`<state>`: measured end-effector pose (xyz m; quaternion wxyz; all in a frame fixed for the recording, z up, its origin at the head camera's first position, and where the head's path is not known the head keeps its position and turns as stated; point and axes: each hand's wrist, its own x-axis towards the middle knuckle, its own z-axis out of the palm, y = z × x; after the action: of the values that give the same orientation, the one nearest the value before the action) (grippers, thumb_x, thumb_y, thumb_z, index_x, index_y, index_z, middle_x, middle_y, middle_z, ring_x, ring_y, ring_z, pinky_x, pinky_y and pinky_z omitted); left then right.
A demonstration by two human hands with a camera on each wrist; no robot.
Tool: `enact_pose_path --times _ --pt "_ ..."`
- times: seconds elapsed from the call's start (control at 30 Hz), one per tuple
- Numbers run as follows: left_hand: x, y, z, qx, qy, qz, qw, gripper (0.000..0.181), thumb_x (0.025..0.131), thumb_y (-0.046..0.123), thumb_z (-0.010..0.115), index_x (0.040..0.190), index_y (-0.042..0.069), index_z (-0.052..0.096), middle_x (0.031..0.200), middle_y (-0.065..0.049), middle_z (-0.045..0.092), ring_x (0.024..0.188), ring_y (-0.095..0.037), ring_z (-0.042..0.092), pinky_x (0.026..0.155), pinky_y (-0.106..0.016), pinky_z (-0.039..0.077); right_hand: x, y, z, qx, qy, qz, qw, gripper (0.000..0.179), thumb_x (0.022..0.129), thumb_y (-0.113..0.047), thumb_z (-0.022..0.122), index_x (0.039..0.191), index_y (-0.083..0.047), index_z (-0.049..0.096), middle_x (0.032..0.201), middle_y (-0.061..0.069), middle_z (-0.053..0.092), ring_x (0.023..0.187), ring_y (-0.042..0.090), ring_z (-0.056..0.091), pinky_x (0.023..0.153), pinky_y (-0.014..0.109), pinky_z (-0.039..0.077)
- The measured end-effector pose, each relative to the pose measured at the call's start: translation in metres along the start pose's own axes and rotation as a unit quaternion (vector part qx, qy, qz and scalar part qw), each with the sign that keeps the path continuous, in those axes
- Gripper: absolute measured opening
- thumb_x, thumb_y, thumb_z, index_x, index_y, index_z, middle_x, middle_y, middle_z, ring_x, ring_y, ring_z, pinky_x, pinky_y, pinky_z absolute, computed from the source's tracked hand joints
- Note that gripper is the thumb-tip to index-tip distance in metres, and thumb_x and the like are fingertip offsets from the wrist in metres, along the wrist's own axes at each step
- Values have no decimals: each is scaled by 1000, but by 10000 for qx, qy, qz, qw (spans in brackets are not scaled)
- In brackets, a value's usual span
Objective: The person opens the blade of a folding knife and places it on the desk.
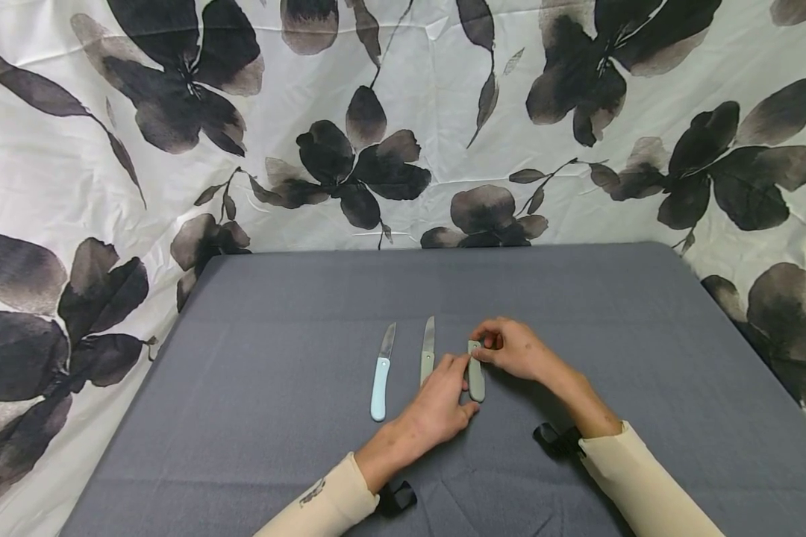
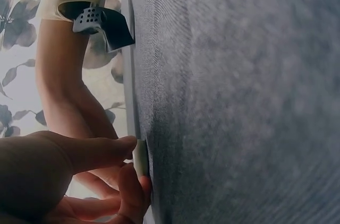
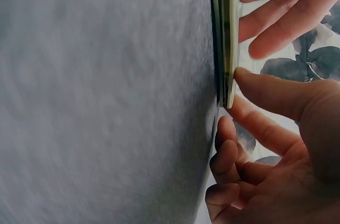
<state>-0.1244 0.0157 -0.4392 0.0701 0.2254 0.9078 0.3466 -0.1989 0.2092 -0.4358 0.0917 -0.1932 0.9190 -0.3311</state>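
Note:
A sage-green folding knife (image 1: 476, 380) lies on the table, its blade folded into the handle. My right hand (image 1: 517, 350) pinches its far end between thumb and index finger. From the other side my left hand (image 1: 436, 403) holds the same handle, thumb near its lower end. The right wrist view shows the slot side of the folding knife (image 3: 226, 38). Left of it, a second green folding knife (image 1: 428, 350) has its blade out, its lower handle hidden behind my left hand. Further left is a light blue folding knife (image 1: 379, 388), also unfolded, blade pointing away.
A grey cloth covers the table (image 1: 275, 373). Behind and beside the table hangs a white sheet (image 1: 443, 97) with dark flowers. Black wrist mounts sit at both cream sleeves (image 1: 329, 500).

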Motion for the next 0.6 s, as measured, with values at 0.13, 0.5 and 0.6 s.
enact_pose_path --times 0.13,0.5,0.6 --pt "0 0 0 29 41 -9 10000 60 88 5 81 141 -1 53 105 -8 56 77 -7 49 71 -19 47 -2 0 1 127 6 5 9999 16 95 -15 75 108 -6 74 90 6 64 74 14 52 67 27 44" --pt "0 0 3 148 94 59 9998 56 88 5 81 138 1 55 101 -5 53 74 -6 48 69 -18 46 -5 1 2 329 119 54 9994 14 96 -14 74 107 -6 73 90 6 64 74 16 52 65 26 43" --pt "0 -1 5 230 205 170 9994 55 90 5 80 138 1 55 99 -5 53 73 -4 48 67 -16 46 -5 1 2 438 156 102 9989 14 96 -14 74 107 -5 72 90 7 65 75 15 55 65 25 45"
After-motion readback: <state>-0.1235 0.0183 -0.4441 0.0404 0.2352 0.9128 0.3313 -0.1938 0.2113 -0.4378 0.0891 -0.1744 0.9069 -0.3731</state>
